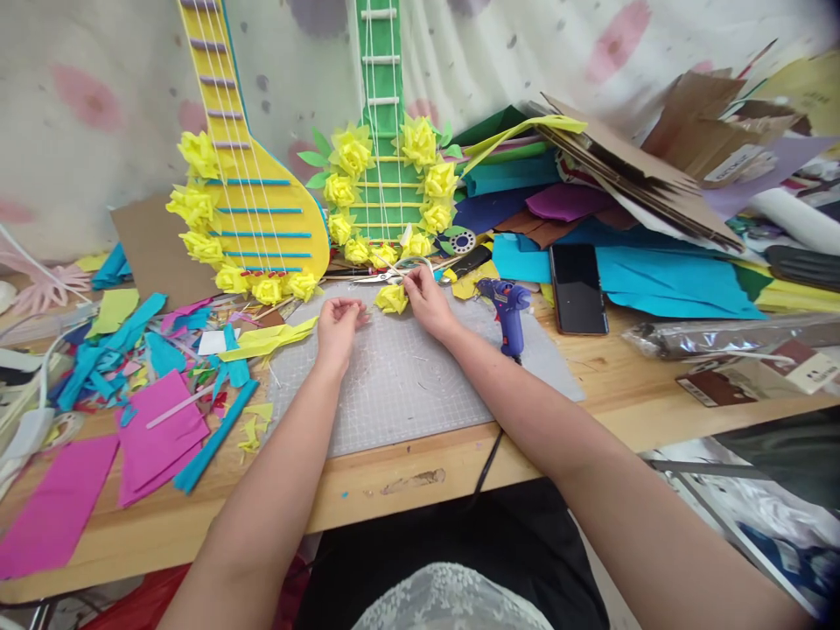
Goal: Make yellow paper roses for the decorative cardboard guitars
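My left hand (pixel 339 334) is over the left part of the grey cutting mat (pixel 394 394), its thumb and fingers drawn together. Whatever is between them, if anything, is too small to make out. A folded yellow crepe paper strip (pixel 272 339) lies just left of it. My right hand (pixel 430 302) pinches at the edge of a yellow paper flower (pixel 392 298), low over the back of the mat; the exact grip is partly hidden. Scissors (pixel 377 278) lie behind the flower. A purple glue gun (pixel 509 311) stands on the mat to the right of my right hand.
A yellow paper instrument (pixel 276 210) and a green one (pixel 387 197), both trimmed with yellow flowers, lean at the back. Paper scraps (pixel 164 350) and pink sheets (pixel 161 437) cover the left. A phone (pixel 577 289), blue paper (pixel 675 280) and cardboard (pixel 643 175) lie right.
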Tool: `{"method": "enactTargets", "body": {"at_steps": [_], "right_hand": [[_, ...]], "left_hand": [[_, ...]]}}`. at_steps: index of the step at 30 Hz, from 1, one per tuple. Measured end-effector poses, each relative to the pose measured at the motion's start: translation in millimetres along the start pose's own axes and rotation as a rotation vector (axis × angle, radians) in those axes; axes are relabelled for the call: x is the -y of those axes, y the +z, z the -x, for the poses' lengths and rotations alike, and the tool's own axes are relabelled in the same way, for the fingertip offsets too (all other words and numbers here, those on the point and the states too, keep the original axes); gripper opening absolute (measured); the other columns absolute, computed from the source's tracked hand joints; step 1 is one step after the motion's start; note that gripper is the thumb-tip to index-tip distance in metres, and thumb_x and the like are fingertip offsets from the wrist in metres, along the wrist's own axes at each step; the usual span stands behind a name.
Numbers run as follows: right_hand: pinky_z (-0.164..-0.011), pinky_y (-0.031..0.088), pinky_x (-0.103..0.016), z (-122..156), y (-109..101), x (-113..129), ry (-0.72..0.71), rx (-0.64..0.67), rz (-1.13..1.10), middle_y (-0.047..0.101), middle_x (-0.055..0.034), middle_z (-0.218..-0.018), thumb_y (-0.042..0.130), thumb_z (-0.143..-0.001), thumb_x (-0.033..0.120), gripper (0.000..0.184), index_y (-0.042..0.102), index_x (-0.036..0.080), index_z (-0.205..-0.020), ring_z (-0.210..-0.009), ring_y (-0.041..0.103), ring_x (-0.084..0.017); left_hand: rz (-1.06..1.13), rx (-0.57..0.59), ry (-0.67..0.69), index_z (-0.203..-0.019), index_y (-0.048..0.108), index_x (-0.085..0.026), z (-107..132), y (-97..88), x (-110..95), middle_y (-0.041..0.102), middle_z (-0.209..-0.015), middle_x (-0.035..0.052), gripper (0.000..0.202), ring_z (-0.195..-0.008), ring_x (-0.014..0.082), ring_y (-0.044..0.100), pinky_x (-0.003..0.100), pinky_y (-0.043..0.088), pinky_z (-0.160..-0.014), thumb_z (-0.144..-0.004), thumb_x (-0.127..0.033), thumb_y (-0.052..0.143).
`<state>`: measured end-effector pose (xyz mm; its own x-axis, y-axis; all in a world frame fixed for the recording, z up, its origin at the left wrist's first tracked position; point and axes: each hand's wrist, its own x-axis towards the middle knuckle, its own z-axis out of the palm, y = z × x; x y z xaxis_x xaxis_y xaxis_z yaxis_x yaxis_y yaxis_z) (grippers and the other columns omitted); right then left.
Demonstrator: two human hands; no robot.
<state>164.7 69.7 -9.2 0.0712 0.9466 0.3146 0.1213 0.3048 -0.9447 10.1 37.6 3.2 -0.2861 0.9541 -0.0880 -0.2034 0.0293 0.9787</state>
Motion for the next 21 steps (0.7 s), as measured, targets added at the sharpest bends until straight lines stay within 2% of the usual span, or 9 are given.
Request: {"method": "enactTargets", "body": {"at_steps": [3, 7, 15, 21], "right_hand": [[-0.064, 0.039, -0.025, -1.8, 1.1, -2.8, 0.056, 0.001, -0.11, 0.047, 0.0034, -0.069, 0.051, -0.078, 0.035, 0.016, 0.042, 0.023, -0.074, -0.065, 0.046, -0.011], [-0.056, 0.042, -0.023, -2.2, 3.3, -0.2, 0.147, 0.023, -0.238, 0.051, 0.0025, -0.074, 0.05, -0.079, 0.038, 0.019, 0.039, 0.023, -0.075, -0.067, 0.051, -0.01], [-0.054, 0.042, -0.021, -5.8, 0.9, 4.3, 0.277, -0.068, -0.347, 0.047, 0.0039, -0.07, 0.052, -0.076, 0.04, 0.023, 0.038, 0.022, -0.073, -0.067, 0.049, -0.009], [-0.047, 0.034, -0.019, -7.2, 0.7, -0.5, 0.272, -0.088, -0.357, 0.045, 0.0046, -0.066, 0.052, -0.075, 0.041, 0.023, 0.041, 0.021, -0.071, -0.054, 0.04, -0.006]], "left_hand": [[-0.113, 0.077, 0.056, -0.083, 0.054, -0.017, -5.8, 1.5, 8.0, 0.062, -0.092, 0.0059, 0.019, -0.083, 0.0141, 0.061, 0.027, 0.051, -0.069, -0.066, -0.01, 0.059], [-0.172, 0.188, 0.065, -0.088, 0.055, -0.018, -8.7, 3.8, 12.1, 0.063, -0.09, 0.0062, 0.026, -0.084, 0.0155, 0.061, 0.027, 0.05, -0.069, -0.064, -0.007, 0.059], [0.037, 0.219, -0.031, -0.08, 0.053, -0.015, 1.9, 6.3, -3.2, 0.063, -0.077, 0.0041, 0.015, -0.075, 0.0146, 0.064, 0.032, 0.051, -0.072, -0.067, -0.012, 0.06], [0.08, 0.221, -0.071, -0.079, 0.053, -0.014, 7.1, 10.2, -3.6, 0.064, -0.075, 0.0042, 0.014, -0.072, 0.0143, 0.065, 0.032, 0.052, -0.073, -0.067, -0.012, 0.061]]}}
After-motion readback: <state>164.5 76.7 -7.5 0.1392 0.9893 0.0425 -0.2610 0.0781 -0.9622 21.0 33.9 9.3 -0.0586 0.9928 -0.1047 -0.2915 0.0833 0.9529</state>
